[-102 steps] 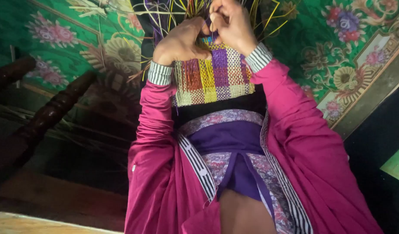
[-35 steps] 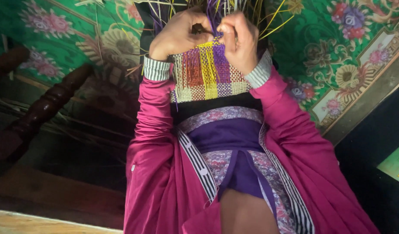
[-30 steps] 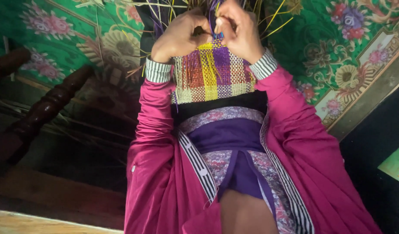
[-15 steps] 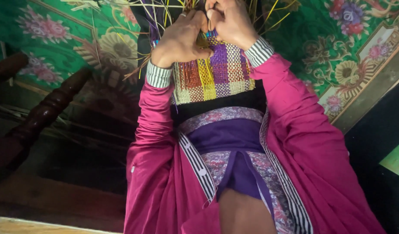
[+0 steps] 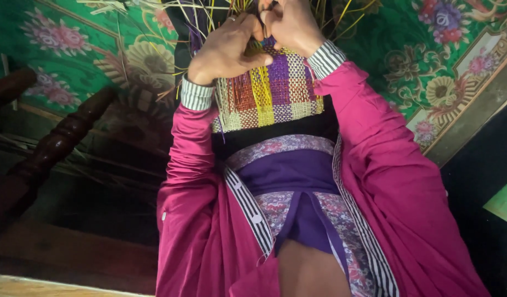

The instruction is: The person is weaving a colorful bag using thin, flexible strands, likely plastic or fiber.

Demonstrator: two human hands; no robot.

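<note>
A woven panel [image 5: 270, 96] of red, yellow, purple and cream strips lies across my lap. Loose thin strips [image 5: 209, 16] in yellow and purple stick out from its far edge. My left hand [image 5: 229, 47] presses on the panel's upper left part and pinches strips at the working edge. My right hand [image 5: 289, 25] is closed on strips right beside it; the fingertips of both hands meet at the top edge of the view. I wear magenta sleeves with striped cuffs.
A green floral mat [image 5: 72, 49] covers the floor ahead and to both sides. Dark turned wooden legs [image 5: 61, 143] stand at the left. Thin pale strips lie on the dark floor at the left. A wooden edge [image 5: 473, 110] runs diagonally at the right.
The hands have shifted slightly along the panel's far edge, drawing together at the strips; the view has tilted a little. The panel stays on the lap.
</note>
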